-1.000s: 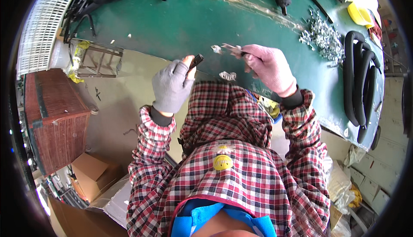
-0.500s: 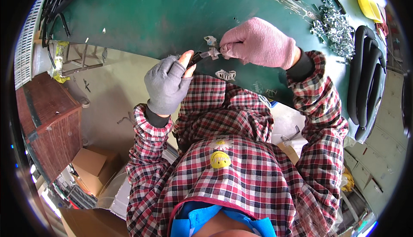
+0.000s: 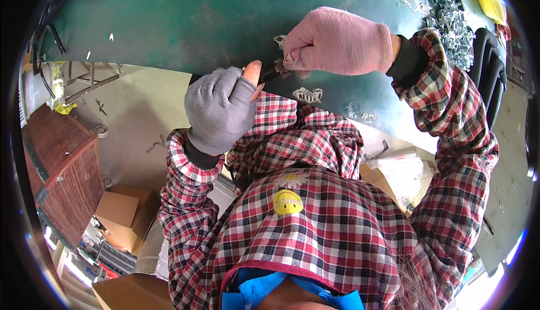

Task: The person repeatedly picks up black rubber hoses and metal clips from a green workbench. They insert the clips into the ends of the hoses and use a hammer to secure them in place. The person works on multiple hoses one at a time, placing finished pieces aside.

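Gripping one small metal part (image 3: 279, 71) together, left hand (image 3: 222, 107) and right hand (image 3: 332, 43), loose clips (image 3: 308, 94) just beside.

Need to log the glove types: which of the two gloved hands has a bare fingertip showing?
The left hand, in the grey glove: its thumb tip pokes out bare. The right hand, in the pink glove, is fully covered.

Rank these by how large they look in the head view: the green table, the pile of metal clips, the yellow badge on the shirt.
1. green table
2. pile of metal clips
3. yellow badge, though it sits nearer the camera, so its true size is unsure.
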